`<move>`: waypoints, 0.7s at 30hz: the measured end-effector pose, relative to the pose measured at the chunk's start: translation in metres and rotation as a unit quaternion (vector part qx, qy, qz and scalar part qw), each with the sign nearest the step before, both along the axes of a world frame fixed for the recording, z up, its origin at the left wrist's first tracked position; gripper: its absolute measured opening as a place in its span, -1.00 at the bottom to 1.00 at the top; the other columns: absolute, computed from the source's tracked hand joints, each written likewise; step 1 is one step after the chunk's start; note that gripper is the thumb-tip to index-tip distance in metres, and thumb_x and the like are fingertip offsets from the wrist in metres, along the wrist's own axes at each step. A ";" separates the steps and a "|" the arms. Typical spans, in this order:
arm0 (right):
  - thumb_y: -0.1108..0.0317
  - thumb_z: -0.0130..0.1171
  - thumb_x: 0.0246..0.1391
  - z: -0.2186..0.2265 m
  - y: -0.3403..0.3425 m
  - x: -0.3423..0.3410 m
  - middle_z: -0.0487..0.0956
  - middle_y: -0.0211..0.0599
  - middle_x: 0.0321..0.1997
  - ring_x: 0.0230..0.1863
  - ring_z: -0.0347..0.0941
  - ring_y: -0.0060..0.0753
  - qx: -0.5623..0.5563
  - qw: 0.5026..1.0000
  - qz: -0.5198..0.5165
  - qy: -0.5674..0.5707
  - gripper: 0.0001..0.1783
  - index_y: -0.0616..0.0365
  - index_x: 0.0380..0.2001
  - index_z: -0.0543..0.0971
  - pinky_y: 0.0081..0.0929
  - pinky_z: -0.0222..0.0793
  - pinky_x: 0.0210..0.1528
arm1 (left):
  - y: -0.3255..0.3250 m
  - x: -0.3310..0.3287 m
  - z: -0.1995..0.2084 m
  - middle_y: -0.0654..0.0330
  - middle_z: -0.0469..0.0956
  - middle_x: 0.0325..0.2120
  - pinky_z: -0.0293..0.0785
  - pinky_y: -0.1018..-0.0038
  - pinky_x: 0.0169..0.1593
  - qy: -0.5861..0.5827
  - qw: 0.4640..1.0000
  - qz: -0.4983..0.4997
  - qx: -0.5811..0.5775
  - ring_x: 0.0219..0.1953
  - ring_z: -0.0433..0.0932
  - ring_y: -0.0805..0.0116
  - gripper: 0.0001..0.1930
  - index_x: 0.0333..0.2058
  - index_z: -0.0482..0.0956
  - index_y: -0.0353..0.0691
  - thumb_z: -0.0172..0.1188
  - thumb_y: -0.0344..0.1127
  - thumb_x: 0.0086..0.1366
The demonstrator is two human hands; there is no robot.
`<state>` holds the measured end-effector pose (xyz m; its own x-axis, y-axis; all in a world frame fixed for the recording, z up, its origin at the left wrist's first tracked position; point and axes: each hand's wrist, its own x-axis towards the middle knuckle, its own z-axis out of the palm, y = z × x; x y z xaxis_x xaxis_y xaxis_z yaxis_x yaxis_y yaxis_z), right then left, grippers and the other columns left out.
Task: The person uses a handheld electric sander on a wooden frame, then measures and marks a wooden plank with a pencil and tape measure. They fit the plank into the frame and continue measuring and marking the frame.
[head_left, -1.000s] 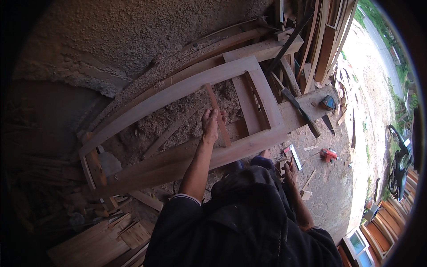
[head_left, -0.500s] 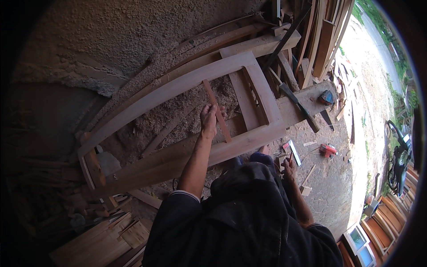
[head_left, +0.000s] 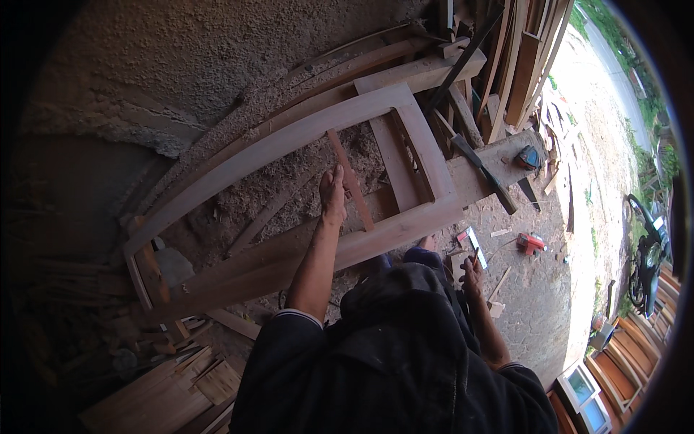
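Note:
A large pale wooden frame [head_left: 257,152] with a curved long side lies in front of me. A thin reddish-brown wooden strip [head_left: 359,200] crosses its opening from the far rail to the near rail. My left hand [head_left: 332,194] is at the middle of this strip, closed on its left edge; some of the fingers are hidden. Low at my right side, beyond the near rail, my right hand [head_left: 472,278] is closed around a slim pencil [head_left: 476,256], which points up from the fingers.
A wooden beam [head_left: 491,170] under the frame carries a chisel-like hand tool [head_left: 483,171] and a blue tape measure [head_left: 530,157]. On the floor lie a try square [head_left: 475,244] and a red power tool [head_left: 531,244]. Boards [head_left: 525,69] lean at the back; wood shavings [head_left: 289,173] cover the ground.
My left hand has loosened around the strip and shifted slightly left, with fewer fingers showing past its right edge. The strip stays across the frame. My right hand keeps the pencil, nearly unmoved.

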<state>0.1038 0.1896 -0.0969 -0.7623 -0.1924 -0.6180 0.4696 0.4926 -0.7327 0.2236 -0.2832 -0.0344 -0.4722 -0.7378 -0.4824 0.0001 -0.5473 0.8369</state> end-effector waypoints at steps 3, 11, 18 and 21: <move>0.01 0.13 0.32 0.011 0.009 -0.016 0.58 -0.32 -0.31 -0.70 0.26 -0.65 0.003 0.996 -0.086 0.025 -0.53 0.11 0.09 0.42 -0.59 0.14 -0.74 | 0.001 0.008 0.002 0.21 0.59 -0.25 0.53 0.48 -0.42 -0.024 0.999 0.024 0.015 -0.38 0.60 0.43 -0.66 -0.07 0.45 -0.13 0.12 0.03 0.45; 0.12 0.11 0.35 0.074 0.023 -0.124 0.52 -0.48 -0.44 -0.44 0.38 -0.67 0.005 0.944 -0.154 0.291 -0.65 0.14 0.00 0.61 -0.61 0.26 -0.36 | 0.006 0.036 0.025 0.17 0.56 -0.06 0.53 0.47 -0.24 -0.050 0.996 0.072 -0.001 -0.24 0.55 0.42 -0.59 0.12 0.37 -0.18 0.05 -0.02 0.50; 0.18 0.37 0.08 0.122 -0.039 -0.277 0.49 -0.02 0.17 0.26 0.41 0.02 0.155 0.835 0.190 0.492 -0.35 -0.03 0.25 0.47 -0.15 0.38 0.24 | 0.026 0.052 0.051 0.23 0.55 -0.01 0.48 0.49 -0.20 -0.113 0.982 0.133 -0.075 -0.18 0.51 0.51 -0.61 0.12 0.40 -0.15 0.03 -0.03 0.50; 0.18 0.51 -0.12 0.124 -0.066 -0.333 0.25 0.07 0.42 0.40 0.24 0.16 0.211 0.815 0.300 0.450 -0.04 -0.13 0.38 0.31 -0.05 0.33 0.32 | 0.040 0.060 0.062 0.29 0.55 -0.01 0.46 0.50 -0.17 -0.121 0.972 0.171 -0.102 -0.19 0.49 0.53 -0.61 0.12 0.42 -0.14 0.03 -0.02 0.50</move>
<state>-0.2287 0.1233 0.0270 -0.7904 -0.6118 0.0312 -0.5810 0.7326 -0.3546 0.2832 -0.2428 0.0280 -0.0723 -0.9235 -0.3767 -0.0571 -0.3732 0.9260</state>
